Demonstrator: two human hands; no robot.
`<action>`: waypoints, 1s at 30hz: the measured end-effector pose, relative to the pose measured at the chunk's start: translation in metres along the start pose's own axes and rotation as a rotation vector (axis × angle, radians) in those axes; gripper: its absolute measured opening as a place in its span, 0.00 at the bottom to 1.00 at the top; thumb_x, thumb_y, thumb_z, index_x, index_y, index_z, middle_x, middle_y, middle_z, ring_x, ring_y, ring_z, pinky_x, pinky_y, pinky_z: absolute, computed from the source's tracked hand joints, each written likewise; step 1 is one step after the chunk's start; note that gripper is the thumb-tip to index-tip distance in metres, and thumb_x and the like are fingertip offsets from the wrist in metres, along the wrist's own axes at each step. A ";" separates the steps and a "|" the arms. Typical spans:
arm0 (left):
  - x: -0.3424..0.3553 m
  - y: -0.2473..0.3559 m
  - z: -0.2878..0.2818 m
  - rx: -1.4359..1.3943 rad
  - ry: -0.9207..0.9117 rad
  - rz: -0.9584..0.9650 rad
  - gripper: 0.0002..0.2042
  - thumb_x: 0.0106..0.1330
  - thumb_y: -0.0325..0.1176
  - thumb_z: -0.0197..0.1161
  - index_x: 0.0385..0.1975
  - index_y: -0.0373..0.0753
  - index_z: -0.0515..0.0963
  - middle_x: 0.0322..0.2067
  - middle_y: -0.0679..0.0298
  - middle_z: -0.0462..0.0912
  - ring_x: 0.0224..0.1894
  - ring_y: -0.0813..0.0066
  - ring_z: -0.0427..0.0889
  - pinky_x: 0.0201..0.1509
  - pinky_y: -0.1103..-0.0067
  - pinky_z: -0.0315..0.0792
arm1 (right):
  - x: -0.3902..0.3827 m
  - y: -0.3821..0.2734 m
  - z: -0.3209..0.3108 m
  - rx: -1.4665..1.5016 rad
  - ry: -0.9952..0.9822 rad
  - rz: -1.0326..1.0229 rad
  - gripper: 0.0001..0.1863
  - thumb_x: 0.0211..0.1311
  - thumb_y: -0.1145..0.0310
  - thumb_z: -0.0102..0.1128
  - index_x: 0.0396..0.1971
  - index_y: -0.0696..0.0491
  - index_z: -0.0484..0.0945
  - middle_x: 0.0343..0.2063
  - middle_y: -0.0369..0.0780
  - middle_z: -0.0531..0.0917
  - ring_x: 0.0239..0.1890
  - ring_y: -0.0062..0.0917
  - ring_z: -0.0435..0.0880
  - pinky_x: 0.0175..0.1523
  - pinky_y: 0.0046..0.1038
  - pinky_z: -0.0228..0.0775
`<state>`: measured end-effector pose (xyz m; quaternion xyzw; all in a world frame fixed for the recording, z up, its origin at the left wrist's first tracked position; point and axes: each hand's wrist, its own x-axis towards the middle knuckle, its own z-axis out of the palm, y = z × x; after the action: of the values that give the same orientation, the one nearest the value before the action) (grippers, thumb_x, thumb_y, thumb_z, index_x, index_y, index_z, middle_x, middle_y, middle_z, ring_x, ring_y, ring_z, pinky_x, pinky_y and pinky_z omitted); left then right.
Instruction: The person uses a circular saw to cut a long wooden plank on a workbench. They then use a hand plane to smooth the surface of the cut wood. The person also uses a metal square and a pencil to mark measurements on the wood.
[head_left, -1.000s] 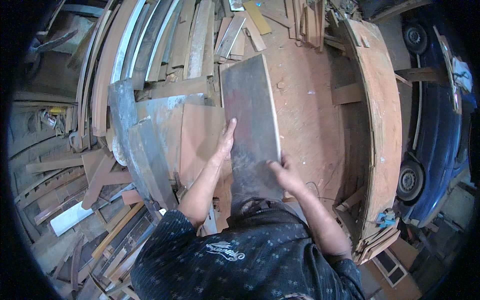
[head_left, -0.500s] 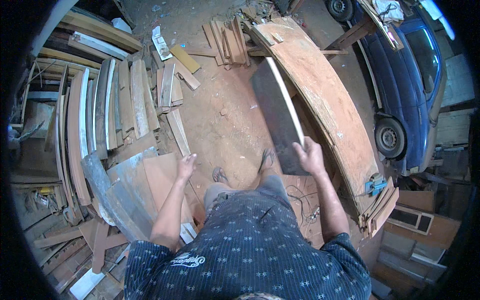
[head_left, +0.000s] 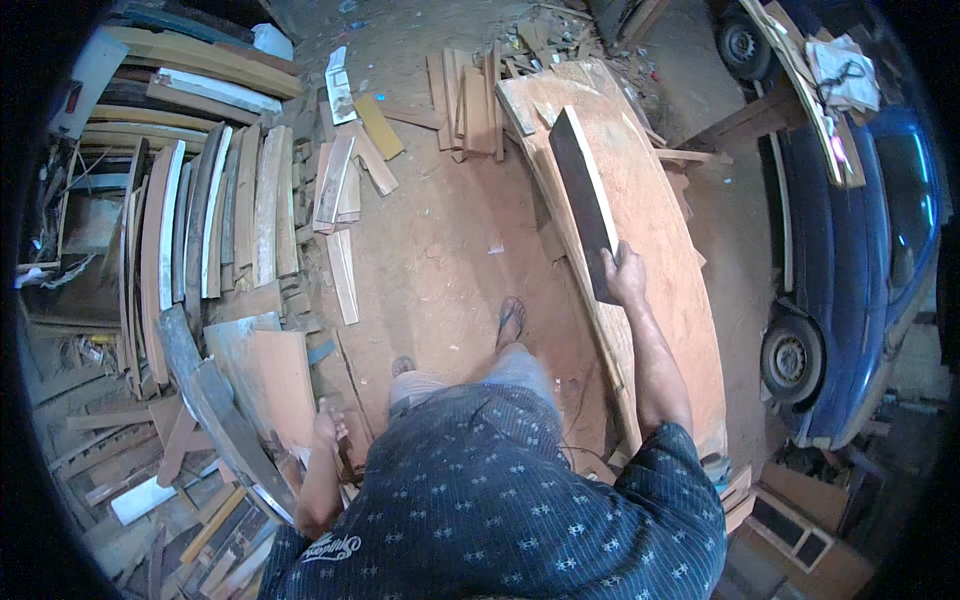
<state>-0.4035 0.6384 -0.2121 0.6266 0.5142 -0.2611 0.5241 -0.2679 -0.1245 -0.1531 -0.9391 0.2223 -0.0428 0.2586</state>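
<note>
My right hand [head_left: 626, 276] grips the near end of a dark-faced board [head_left: 585, 190] with a pale edge. The board is tilted up on its edge over the left side of a long wooden workbench top [head_left: 665, 230]; whether it touches the top I cannot tell. My left hand [head_left: 330, 423] hangs low at my left side, fingers loosely curled and partly apart, with nothing seen in it. It is nearest a reddish-brown panel [head_left: 285, 385] leaning among other boards.
Planks [head_left: 235, 210] stand in rows at the left, with scrap wood below them. Short boards [head_left: 468, 100] lie on the dusty floor ahead. A blue car [head_left: 840, 270] stands at the right, beyond the bench. A cloth with a cable [head_left: 843, 75] lies on a raised plank.
My right hand has raised the dark board from beside the bench to above its top. My left hand has dropped lower and its fingers have loosened. My body has stepped forward.
</note>
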 end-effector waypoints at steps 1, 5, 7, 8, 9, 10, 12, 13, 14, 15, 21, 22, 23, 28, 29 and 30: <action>-0.019 0.000 0.022 0.031 -0.013 0.034 0.25 0.76 0.60 0.49 0.42 0.40 0.75 0.21 0.69 0.74 0.14 0.79 0.67 0.16 0.81 0.65 | 0.018 0.008 0.005 -0.010 -0.016 -0.005 0.16 0.66 0.59 0.64 0.35 0.59 0.76 0.22 0.53 0.81 0.28 0.53 0.82 0.35 0.49 0.71; -0.103 0.015 0.116 0.140 -0.061 0.151 0.20 0.74 0.54 0.58 0.37 0.41 0.76 0.24 0.66 0.79 0.16 0.81 0.72 0.19 0.82 0.67 | 0.065 0.035 0.028 -0.071 -0.075 -0.027 0.15 0.67 0.59 0.61 0.38 0.59 0.76 0.25 0.56 0.83 0.31 0.54 0.84 0.38 0.53 0.73; -0.118 0.012 0.145 0.062 -0.087 0.225 0.19 0.75 0.54 0.57 0.35 0.42 0.76 0.25 0.66 0.80 0.16 0.81 0.72 0.20 0.82 0.67 | 0.076 0.042 0.026 -0.084 -0.101 0.006 0.15 0.68 0.60 0.59 0.39 0.59 0.77 0.26 0.57 0.84 0.33 0.55 0.85 0.41 0.54 0.75; -0.127 0.012 0.151 0.097 -0.027 0.176 0.19 0.75 0.53 0.57 0.35 0.41 0.76 0.25 0.66 0.80 0.16 0.80 0.73 0.20 0.81 0.68 | 0.085 0.041 0.031 -0.062 -0.103 -0.007 0.15 0.68 0.60 0.59 0.39 0.59 0.76 0.26 0.57 0.84 0.33 0.55 0.85 0.40 0.53 0.75; -0.139 0.009 0.159 0.155 -0.061 0.153 0.18 0.75 0.52 0.57 0.35 0.41 0.76 0.26 0.66 0.80 0.17 0.80 0.73 0.21 0.81 0.68 | 0.094 0.037 0.034 -0.051 -0.103 -0.005 0.15 0.68 0.60 0.59 0.38 0.59 0.76 0.26 0.57 0.84 0.33 0.55 0.85 0.40 0.53 0.75; -0.146 0.007 0.167 0.208 -0.095 0.139 0.18 0.75 0.52 0.57 0.35 0.41 0.76 0.26 0.67 0.81 0.17 0.80 0.73 0.21 0.81 0.68 | 0.105 0.033 0.038 -0.038 -0.096 -0.009 0.15 0.68 0.60 0.59 0.38 0.58 0.76 0.26 0.57 0.84 0.33 0.55 0.85 0.39 0.52 0.76; -0.142 0.010 0.174 0.286 -0.131 0.146 0.18 0.75 0.51 0.58 0.35 0.41 0.76 0.26 0.67 0.81 0.18 0.80 0.74 0.21 0.81 0.69 | 0.125 0.032 0.044 -0.039 -0.115 -0.045 0.16 0.69 0.59 0.58 0.39 0.59 0.76 0.28 0.57 0.84 0.33 0.55 0.85 0.40 0.52 0.76; -0.127 0.003 0.159 0.327 -0.130 0.153 0.18 0.75 0.51 0.58 0.35 0.41 0.76 0.27 0.67 0.81 0.18 0.80 0.75 0.22 0.81 0.69 | 0.126 0.031 0.048 -0.032 -0.129 -0.048 0.16 0.69 0.59 0.58 0.40 0.59 0.76 0.28 0.57 0.84 0.34 0.55 0.85 0.41 0.52 0.76; -0.117 -0.004 0.150 0.359 -0.140 0.156 0.17 0.75 0.51 0.58 0.35 0.41 0.76 0.27 0.67 0.81 0.19 0.79 0.76 0.22 0.81 0.70 | 0.128 0.032 0.046 -0.031 -0.141 -0.030 0.16 0.69 0.59 0.58 0.41 0.59 0.76 0.29 0.57 0.84 0.34 0.54 0.85 0.41 0.52 0.77; -0.110 -0.003 0.151 0.295 -0.114 0.144 0.17 0.75 0.50 0.58 0.35 0.41 0.76 0.27 0.66 0.81 0.20 0.79 0.76 0.22 0.81 0.70 | 0.134 0.032 0.037 -0.037 -0.146 -0.014 0.17 0.69 0.59 0.57 0.42 0.59 0.76 0.29 0.57 0.84 0.34 0.54 0.85 0.42 0.52 0.77; -0.097 0.060 0.172 0.414 -0.080 0.551 0.14 0.76 0.44 0.58 0.44 0.38 0.78 0.28 0.66 0.82 0.25 0.80 0.79 0.28 0.83 0.75 | 0.105 0.043 0.013 0.012 -0.248 0.137 0.24 0.64 0.57 0.62 0.54 0.56 0.75 0.34 0.55 0.86 0.39 0.51 0.86 0.45 0.50 0.78; -0.116 0.085 0.200 0.345 -0.131 0.479 0.15 0.76 0.41 0.58 0.49 0.36 0.78 0.29 0.66 0.83 0.28 0.81 0.80 0.31 0.83 0.75 | 0.094 0.054 0.014 0.031 -0.257 0.186 0.26 0.62 0.56 0.62 0.56 0.54 0.74 0.35 0.54 0.86 0.39 0.50 0.86 0.46 0.49 0.78; -0.139 0.092 0.205 0.387 -0.152 0.481 0.14 0.76 0.40 0.58 0.50 0.35 0.78 0.29 0.66 0.83 0.28 0.81 0.79 0.31 0.83 0.75 | 0.062 0.064 0.016 0.054 -0.293 0.241 0.28 0.61 0.56 0.63 0.59 0.52 0.74 0.36 0.53 0.86 0.40 0.49 0.86 0.47 0.48 0.78; -0.148 0.151 0.268 0.416 -0.357 0.550 0.14 0.76 0.39 0.59 0.51 0.36 0.78 0.32 0.66 0.83 0.29 0.83 0.78 0.32 0.84 0.73 | 0.029 0.055 0.020 0.055 -0.054 0.151 0.18 0.62 0.65 0.58 0.50 0.56 0.78 0.41 0.53 0.86 0.45 0.48 0.86 0.51 0.48 0.77; -0.151 0.160 0.279 0.509 -0.392 0.606 0.14 0.76 0.39 0.59 0.50 0.36 0.78 0.32 0.65 0.83 0.29 0.84 0.77 0.32 0.84 0.72 | 0.039 0.054 0.023 -0.019 0.020 0.079 0.17 0.62 0.65 0.59 0.49 0.57 0.78 0.41 0.53 0.86 0.45 0.48 0.86 0.51 0.48 0.78; -0.160 0.167 0.283 0.608 -0.411 0.660 0.14 0.76 0.40 0.59 0.50 0.36 0.78 0.32 0.65 0.83 0.29 0.84 0.77 0.32 0.84 0.72 | 0.044 0.044 0.027 -0.083 0.087 0.009 0.17 0.62 0.66 0.59 0.48 0.58 0.78 0.42 0.53 0.85 0.46 0.48 0.86 0.51 0.48 0.78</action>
<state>-0.2437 0.3303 -0.0977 0.8162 0.0747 -0.3375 0.4630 -0.2411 -0.1651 -0.2001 -0.9452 0.2390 -0.0732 0.2099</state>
